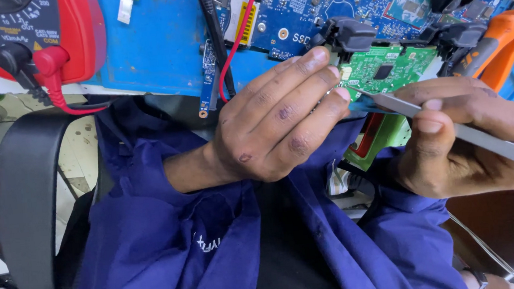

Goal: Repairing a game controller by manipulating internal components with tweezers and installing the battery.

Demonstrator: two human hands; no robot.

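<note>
A red multimeter (28,34) with red and black leads plugged in sits at the far left of the counter (152,49). A big blue circuit board (307,6) lies beside it. An orange-handled tool (500,46) rests at the right. A black chair arm (26,199) curves below.

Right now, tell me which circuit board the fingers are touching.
The small green circuit board, held in the black clamps. The left hand rests its fingertips on the board's left edge; the large blue board lies beyond, untouched.

Loose dark-blue work coat (173,243), small pale chest marking, sleeves covering both wrists.
</note>
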